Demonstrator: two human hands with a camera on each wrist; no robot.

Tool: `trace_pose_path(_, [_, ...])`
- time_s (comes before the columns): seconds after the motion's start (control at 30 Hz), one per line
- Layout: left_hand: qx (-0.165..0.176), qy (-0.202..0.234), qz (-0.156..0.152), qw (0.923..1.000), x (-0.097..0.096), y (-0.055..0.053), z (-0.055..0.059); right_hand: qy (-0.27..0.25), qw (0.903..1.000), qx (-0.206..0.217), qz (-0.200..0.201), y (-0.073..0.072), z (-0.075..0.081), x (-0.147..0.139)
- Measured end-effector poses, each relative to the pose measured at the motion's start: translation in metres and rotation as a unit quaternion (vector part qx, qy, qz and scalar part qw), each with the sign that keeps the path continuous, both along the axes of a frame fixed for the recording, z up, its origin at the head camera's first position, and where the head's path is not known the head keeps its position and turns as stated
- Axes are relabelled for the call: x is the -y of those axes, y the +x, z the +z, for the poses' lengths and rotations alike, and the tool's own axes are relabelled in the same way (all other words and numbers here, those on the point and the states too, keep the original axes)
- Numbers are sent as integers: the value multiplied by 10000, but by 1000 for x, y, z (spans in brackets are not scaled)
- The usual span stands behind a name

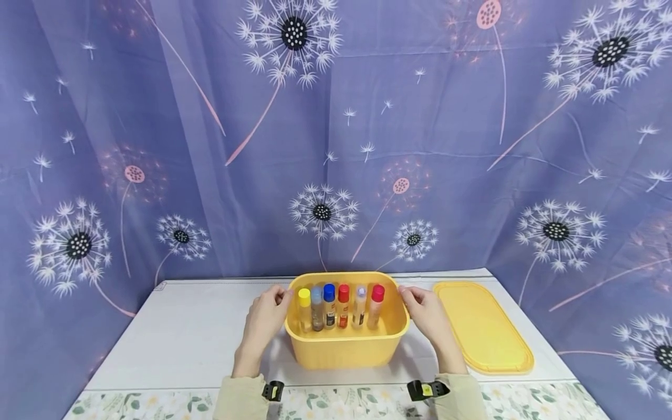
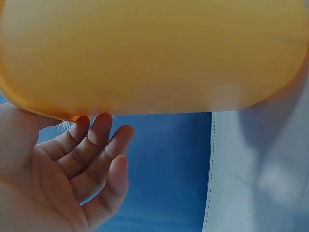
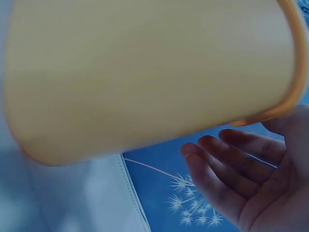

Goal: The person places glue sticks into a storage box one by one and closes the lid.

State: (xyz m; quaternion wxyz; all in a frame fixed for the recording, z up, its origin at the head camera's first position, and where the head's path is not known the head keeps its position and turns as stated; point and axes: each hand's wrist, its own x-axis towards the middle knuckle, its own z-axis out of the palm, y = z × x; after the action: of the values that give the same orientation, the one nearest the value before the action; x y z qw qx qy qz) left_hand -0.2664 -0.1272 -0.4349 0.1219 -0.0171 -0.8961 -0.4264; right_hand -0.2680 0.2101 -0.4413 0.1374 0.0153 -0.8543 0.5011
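A yellow plastic bin (image 1: 343,353) is between both hands at the middle of the table. My left hand (image 1: 265,318) pinches its left rim, with the thumb at the edge and the other fingers loosely bent beneath, as the left wrist view shows. At the opposite end, my right hand (image 1: 427,312) pinches the rim the same way. Inside the bin, several small clear bottles stand in a row, among them one with a yellow cap (image 1: 304,297), one with a blue cap (image 1: 329,292) and one with a red cap (image 1: 378,293).
A flat yellow lid (image 1: 485,326) lies on the white table (image 1: 199,332) to the right of the bin. Floral cloth (image 1: 325,402) runs along the front edge. Behind and at both sides hangs a purple dandelion-print curtain (image 1: 252,221).
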Motion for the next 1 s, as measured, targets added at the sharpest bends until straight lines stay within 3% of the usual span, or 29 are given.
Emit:
trace_pose_path(0.13, [19,13,7,10000,1,1,-1,-493,9985,186,122,5,4,-5])
trace_pose_path(0.27, [0,35,33,10000,2,2,-1,-394,9989,191,158,10,10,-13])
trace_pose_path(0.43, [15,-8,13,10000,0,0,-1,233,9993,250,173,20,18,-28])
trace_pose_path(0.67, [40,6,38,10000,-1,0,-2,1265,9919,105,88,35,26,-53])
trace_pose_path(1.0, [29,-53,39,10000,-1,-2,-1,2091,9768,443,90,48,15,-90])
